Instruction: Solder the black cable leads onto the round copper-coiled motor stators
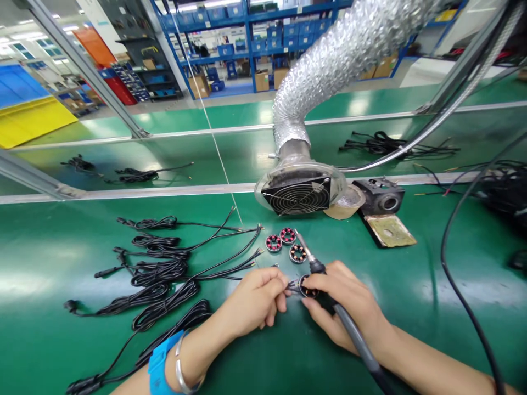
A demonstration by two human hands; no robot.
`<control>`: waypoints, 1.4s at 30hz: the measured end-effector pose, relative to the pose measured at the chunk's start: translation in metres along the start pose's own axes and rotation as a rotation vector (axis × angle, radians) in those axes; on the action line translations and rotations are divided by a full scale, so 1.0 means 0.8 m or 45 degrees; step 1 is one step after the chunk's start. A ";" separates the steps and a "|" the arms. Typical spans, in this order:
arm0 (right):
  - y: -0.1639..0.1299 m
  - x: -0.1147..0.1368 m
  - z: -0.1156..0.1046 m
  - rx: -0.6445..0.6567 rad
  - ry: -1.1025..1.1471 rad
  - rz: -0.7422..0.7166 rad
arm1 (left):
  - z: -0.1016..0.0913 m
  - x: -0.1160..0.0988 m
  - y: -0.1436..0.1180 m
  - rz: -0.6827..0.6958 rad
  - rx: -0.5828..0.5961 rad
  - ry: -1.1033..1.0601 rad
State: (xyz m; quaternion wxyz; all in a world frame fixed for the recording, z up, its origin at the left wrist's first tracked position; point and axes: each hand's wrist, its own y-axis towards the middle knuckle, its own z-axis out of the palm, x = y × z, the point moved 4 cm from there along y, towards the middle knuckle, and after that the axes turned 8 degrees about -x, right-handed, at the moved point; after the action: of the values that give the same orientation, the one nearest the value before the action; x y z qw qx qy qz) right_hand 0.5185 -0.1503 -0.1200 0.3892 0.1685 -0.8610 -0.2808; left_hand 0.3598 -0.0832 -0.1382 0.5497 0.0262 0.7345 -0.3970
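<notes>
My left hand (257, 299) is closed in a pinch on thin dark wires (293, 286) at the end of a black cable. Those wires reach toward a small ring-shaped motor stator (308, 287), partly covered by my right fingers. My right hand (349, 307) is wrapped round a soldering iron (316, 265), its tip pointing up and away to the left. The thumb and a finger of that hand also hold the stator at its edge. Just beyond lie two stators with red windings (274, 243) and one with copper-coloured windings (297, 253).
Several coiled black cables (160, 269) lie at left, bare ends toward the middle. A fume extractor fan (298, 197) on a silver duct (325, 60) stands ahead. Right of it sits a soldering iron stand (381, 200) with a yellowish sponge (391, 230). A black cord (448, 263) crosses the right side.
</notes>
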 end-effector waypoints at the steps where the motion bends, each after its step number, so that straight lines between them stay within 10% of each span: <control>1: 0.001 -0.002 0.002 -0.004 -0.007 0.001 | -0.003 -0.001 0.000 -0.019 -0.007 0.020; 25: -0.003 0.007 0.004 0.187 0.336 0.116 | 0.011 0.001 -0.020 0.178 0.010 0.239; 34: -0.003 0.010 0.006 0.124 0.258 0.157 | 0.018 -0.025 -0.042 0.551 -0.256 0.734; 42: -0.009 0.009 0.011 0.014 0.146 0.139 | 0.026 -0.017 -0.061 0.468 0.082 0.564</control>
State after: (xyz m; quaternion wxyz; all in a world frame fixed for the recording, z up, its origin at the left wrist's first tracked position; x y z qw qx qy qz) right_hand 0.5076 -0.1565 -0.1248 0.4518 0.1391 -0.8467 -0.2441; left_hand 0.3586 -0.1240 -0.1021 0.4376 0.2624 0.8066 -0.2984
